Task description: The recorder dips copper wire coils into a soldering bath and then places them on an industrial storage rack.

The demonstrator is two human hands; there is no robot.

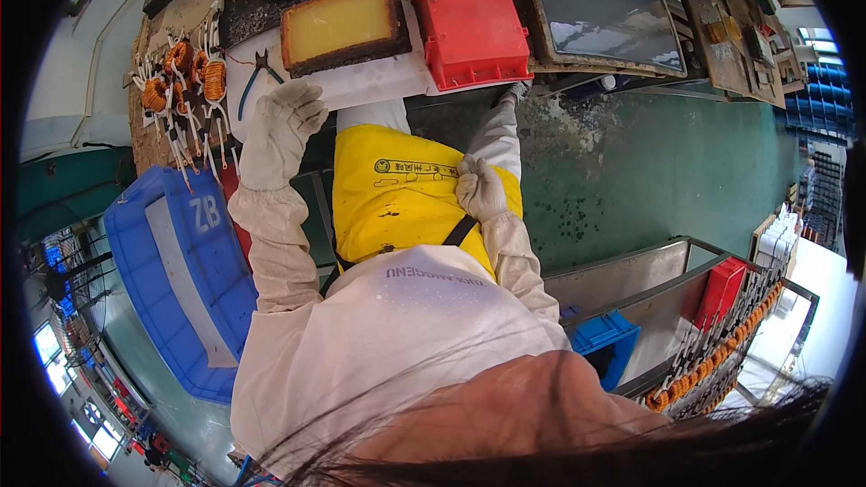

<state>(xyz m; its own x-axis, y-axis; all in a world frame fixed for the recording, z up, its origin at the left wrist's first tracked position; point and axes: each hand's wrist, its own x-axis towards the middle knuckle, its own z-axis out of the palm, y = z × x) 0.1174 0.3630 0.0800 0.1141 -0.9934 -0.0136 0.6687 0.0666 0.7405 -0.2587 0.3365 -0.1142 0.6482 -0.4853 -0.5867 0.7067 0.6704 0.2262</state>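
My left hand [287,126], in a pale work glove, is raised at the near edge of the bench. Its fingers are loosely bent and somewhat apart, with nothing visible in them. Just beside it lie cutting pliers [250,90] with blue handles, on a white sheet [379,79]. Farther left sits a bunch of copper-wound ring coils [180,77] with white-sleeved leads. My right hand [481,188], gloved too, rests against my yellow apron [388,185] with fingers curled in. Whatever may be inside it is hidden.
Behind the pliers stands a crusted rectangular pan [391,34] with a yellowish surface. Next to it are a red plastic box [474,22] and a dark framed panel [604,13]. A blue crate [167,289] stands at left; a metal cart [622,289] with coils is behind right.
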